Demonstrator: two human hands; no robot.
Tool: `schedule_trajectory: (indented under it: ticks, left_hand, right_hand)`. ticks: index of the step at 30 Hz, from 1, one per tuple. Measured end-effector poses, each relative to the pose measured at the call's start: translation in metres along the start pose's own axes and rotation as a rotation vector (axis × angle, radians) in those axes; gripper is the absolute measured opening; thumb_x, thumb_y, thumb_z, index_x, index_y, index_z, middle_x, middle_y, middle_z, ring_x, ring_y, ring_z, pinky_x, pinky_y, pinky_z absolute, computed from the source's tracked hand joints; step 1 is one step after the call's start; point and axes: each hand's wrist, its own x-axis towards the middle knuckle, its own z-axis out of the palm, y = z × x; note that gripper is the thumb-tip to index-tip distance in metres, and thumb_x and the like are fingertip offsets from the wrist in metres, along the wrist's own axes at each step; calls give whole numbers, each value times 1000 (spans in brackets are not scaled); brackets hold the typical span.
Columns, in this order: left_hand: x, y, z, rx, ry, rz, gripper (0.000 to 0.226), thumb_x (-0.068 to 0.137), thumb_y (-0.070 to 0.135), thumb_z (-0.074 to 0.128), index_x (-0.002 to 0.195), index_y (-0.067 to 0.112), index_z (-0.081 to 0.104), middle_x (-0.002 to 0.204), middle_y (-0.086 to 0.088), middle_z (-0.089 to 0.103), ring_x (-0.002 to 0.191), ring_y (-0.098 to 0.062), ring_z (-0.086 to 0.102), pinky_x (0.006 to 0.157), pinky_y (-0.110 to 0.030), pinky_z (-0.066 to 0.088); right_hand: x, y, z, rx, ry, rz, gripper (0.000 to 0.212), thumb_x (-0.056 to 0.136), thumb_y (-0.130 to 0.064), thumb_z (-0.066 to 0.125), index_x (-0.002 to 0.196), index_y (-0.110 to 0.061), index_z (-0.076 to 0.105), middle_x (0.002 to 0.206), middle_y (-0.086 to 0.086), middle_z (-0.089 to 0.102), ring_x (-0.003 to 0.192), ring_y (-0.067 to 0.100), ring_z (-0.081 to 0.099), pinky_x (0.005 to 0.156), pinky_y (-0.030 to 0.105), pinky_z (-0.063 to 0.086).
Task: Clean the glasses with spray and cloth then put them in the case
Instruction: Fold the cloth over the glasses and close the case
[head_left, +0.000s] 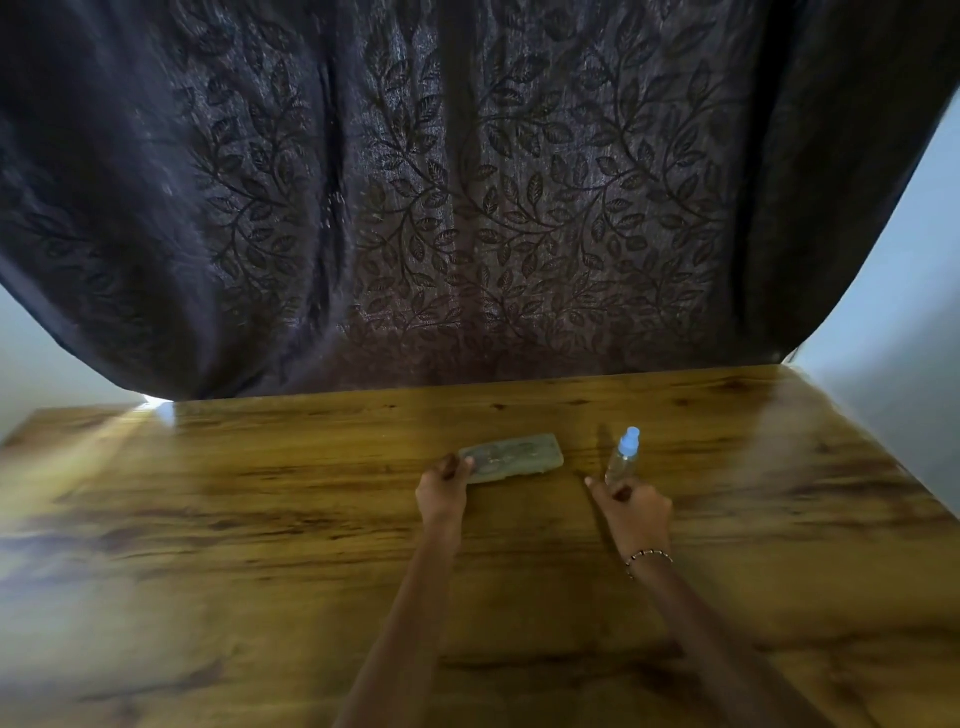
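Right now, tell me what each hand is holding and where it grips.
The left hand grips the glasses case at its left end. The right hand is at the base of the spray bottle; whether it grips is unclear.

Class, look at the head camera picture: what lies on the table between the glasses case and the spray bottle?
Nothing: in the head view only bare wooden table separates the glasses case from the spray bottle.

A room in a home, by the look of it: a glossy wood-grain table (260, 519) stood against a dark curtain (467, 182) embossed with a leaf pattern, which hung beyond the person's two outstretched hands, pale painted wall (893, 312) showing at either side. Daylight glinted on the tabletop at the far left.
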Motion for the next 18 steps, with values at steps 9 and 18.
schedule_trajectory:
  ticks: [9,18]
  left_hand:
    - [-3,-3,-1,68,-77,99,50,83,23,68,130,15,54,122,-1,63,112,-17,57,94,-27,43]
    - [2,-3,-4,22,-100,98,45,83,20,68,126,14,56,120,-2,63,110,-18,57,91,-24,41]
  right_hand:
    - [24,6,-7,-13,20,-49,39,70,-32,78,96,-14,55,94,6,62,88,24,59,77,42,53]
    - [37,-20,7,21,-74,-101,30,78,-26,72,100,-8,62,92,6,66,88,22,60,72,30,46]
